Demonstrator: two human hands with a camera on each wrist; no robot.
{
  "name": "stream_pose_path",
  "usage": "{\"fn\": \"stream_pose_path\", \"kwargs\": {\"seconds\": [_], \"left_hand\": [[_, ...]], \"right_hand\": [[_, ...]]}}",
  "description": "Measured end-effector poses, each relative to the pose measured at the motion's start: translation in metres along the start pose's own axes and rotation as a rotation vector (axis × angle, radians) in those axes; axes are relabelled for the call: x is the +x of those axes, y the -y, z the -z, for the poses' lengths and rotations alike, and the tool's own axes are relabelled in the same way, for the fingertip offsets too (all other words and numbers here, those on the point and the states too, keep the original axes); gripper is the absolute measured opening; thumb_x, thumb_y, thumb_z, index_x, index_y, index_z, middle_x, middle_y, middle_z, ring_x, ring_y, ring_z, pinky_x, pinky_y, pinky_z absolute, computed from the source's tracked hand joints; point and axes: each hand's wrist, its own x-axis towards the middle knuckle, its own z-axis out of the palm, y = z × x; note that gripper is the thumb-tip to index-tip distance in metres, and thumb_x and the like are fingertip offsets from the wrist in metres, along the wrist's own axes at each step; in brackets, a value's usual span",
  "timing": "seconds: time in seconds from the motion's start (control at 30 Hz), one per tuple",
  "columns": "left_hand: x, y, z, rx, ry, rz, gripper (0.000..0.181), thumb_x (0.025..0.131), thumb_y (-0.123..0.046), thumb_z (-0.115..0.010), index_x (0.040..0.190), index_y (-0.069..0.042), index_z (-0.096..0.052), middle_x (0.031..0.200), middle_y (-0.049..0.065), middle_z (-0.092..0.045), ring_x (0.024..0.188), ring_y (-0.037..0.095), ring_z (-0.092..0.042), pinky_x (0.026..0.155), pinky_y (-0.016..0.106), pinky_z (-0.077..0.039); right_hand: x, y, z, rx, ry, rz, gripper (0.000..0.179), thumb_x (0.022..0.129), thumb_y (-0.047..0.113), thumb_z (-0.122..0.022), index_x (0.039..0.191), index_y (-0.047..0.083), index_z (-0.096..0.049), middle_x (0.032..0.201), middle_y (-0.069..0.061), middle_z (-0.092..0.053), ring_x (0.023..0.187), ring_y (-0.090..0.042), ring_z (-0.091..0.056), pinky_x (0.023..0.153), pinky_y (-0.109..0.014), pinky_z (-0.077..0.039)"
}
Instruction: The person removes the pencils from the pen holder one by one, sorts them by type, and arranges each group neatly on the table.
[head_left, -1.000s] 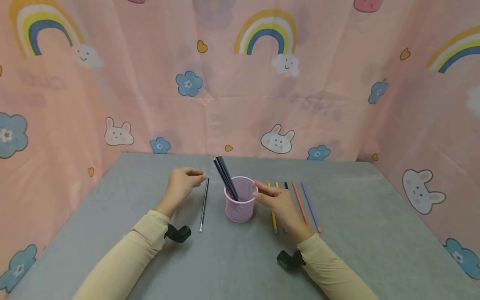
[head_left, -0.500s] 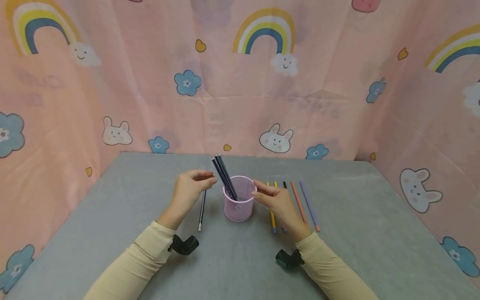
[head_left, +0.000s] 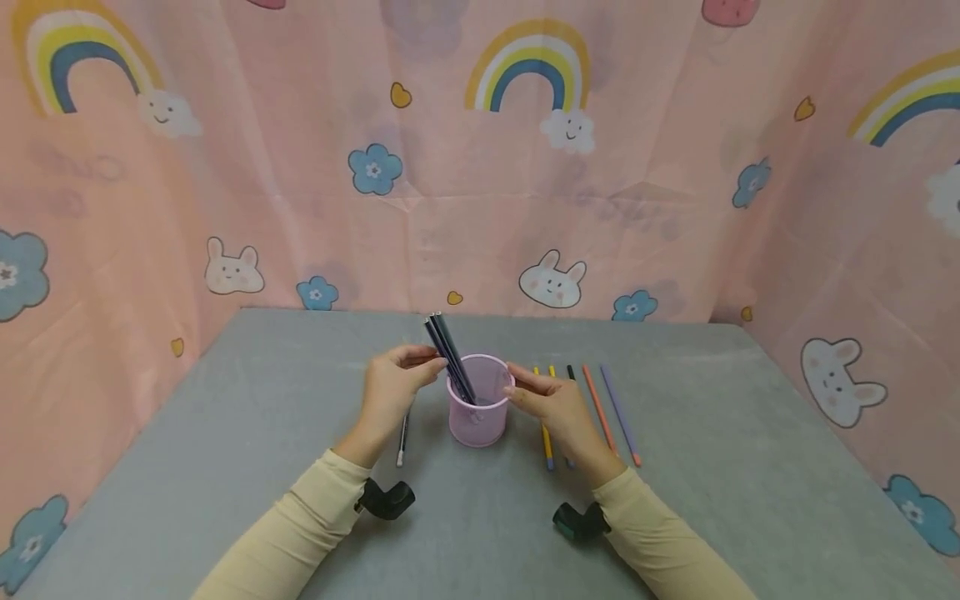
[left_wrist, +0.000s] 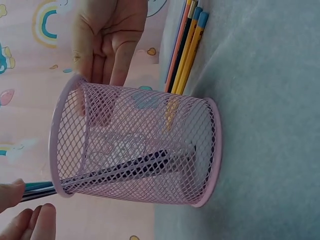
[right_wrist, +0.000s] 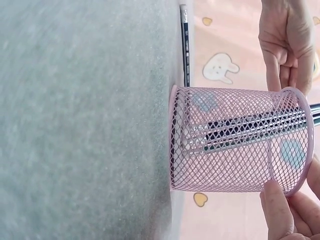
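The left hand (head_left: 393,387) has travelled inward, toward the right hand (head_left: 561,408). A second ago its fingertips were beside the top of the lone pencil (head_left: 404,437); now they have reached the dark pencils (head_left: 453,360) in the cup (head_left: 477,423). The left wrist view shows its thumb and fingers parted about the upper ends of these pencils, a gap visible between them, so they are not closed in a grip; whether the thumb touches, I cannot tell.

The right hand has hardly changed: it grips the cup near the rim, thumb and fingers against the wall on its own side. The cup stays upright on the table (head_left: 465,542), between the two hands, and the dark pencils lean out of it toward the left hand, much as they did.

The lone pencil lies on the table under the left hand, which now hides its upper part; a second ago all of it showed. Under and beyond the right hand lie two yellow pencils (head_left: 547,442), a black pencil (head_left: 571,372), an orange pencil (head_left: 600,408) and, outermost, a purple pencil (head_left: 620,415), all where they were. The left sleeve (head_left: 292,529) has followed its hand inward; the right sleeve (head_left: 667,533) is in about the same place.
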Motion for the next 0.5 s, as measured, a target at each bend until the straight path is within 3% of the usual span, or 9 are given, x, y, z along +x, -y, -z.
{"fn": "stream_pose_path", "kwargs": {"seconds": [0.17, 0.37, 0.5], "left_hand": [[0.001, 0.004, -0.004, -0.014, -0.028, -0.004, 0.027, 0.078, -0.019, -0.075, 0.098, -0.001, -0.069, 0.094, 0.015, -0.070, 0.085, 0.029, -0.068, 0.073, 0.027, -0.056], [0.003, 0.008, -0.010, -0.016, -0.041, -0.015, 0.024, 0.076, -0.018, -0.076, 0.093, -0.002, -0.069, 0.090, 0.012, -0.070, 0.076, 0.013, -0.066, 0.071, 0.024, -0.054], [0.003, 0.008, -0.013, -0.069, -0.055, -0.005, 0.022, 0.076, -0.013, -0.076, 0.092, 0.000, -0.068, 0.089, 0.013, -0.070, 0.075, 0.010, -0.065, 0.070, 0.022, -0.054]], "right_hand": [[0.001, 0.000, 0.000, 0.000, 0.006, 0.010, 0.046, 0.082, 0.021, -0.071, 0.125, 0.008, -0.058, 0.129, -0.008, -0.057, 0.121, -0.018, -0.052, 0.092, -0.029, -0.047], [0.001, 0.000, 0.002, -0.005, -0.001, 0.003, 0.046, 0.082, 0.021, -0.071, 0.125, 0.009, -0.059, 0.129, -0.006, -0.057, 0.121, -0.017, -0.051, 0.094, -0.030, -0.047], [0.000, 0.000, 0.002, -0.021, 0.005, 0.004, 0.046, 0.082, 0.023, -0.071, 0.125, 0.010, -0.058, 0.129, -0.005, -0.057, 0.122, -0.016, -0.051, 0.095, -0.031, -0.046]]}}
